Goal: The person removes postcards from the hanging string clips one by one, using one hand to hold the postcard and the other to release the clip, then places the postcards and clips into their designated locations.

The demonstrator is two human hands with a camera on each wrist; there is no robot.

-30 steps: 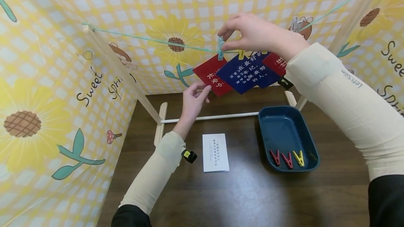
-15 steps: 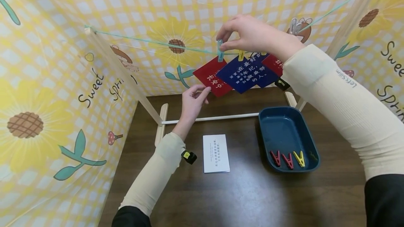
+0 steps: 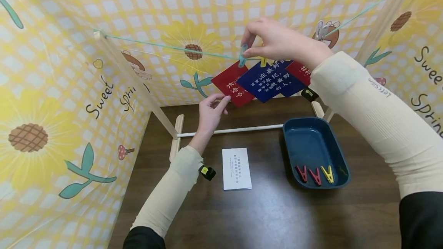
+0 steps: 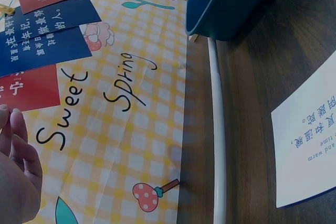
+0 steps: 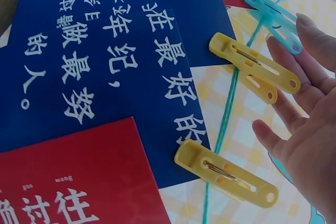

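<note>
In the head view my right hand (image 3: 278, 41) pinches a light-blue clothespin (image 3: 242, 57) between thumb and fingertips. The clothespin sits on the green string (image 3: 149, 43) at the top corner of a red card (image 3: 229, 82) with white characters. My left hand (image 3: 211, 112) pinches that card's lower left edge, also seen in the left wrist view. Beside it hangs a dark-blue card (image 3: 266, 85), overlapping it, under a yellow clothespin (image 3: 263, 62). Another red card (image 5: 68, 182) and a second yellow clothespin (image 5: 226, 174) show in the right wrist view.
The string runs between two wooden posts (image 3: 135, 83) joined low by a white rod (image 3: 247, 129). A dark-blue tray (image 3: 288, 153) holds two red clothespins (image 3: 315, 176) and a yellow one. A white card (image 3: 237, 169) lies on the table. Grey clothespins (image 3: 320, 30) hang farther right.
The light-blue clothespin's upper end has tipped slightly to the right, with my right hand's fingertips on it. My left hand has stayed almost still at the red card's edge.
</note>
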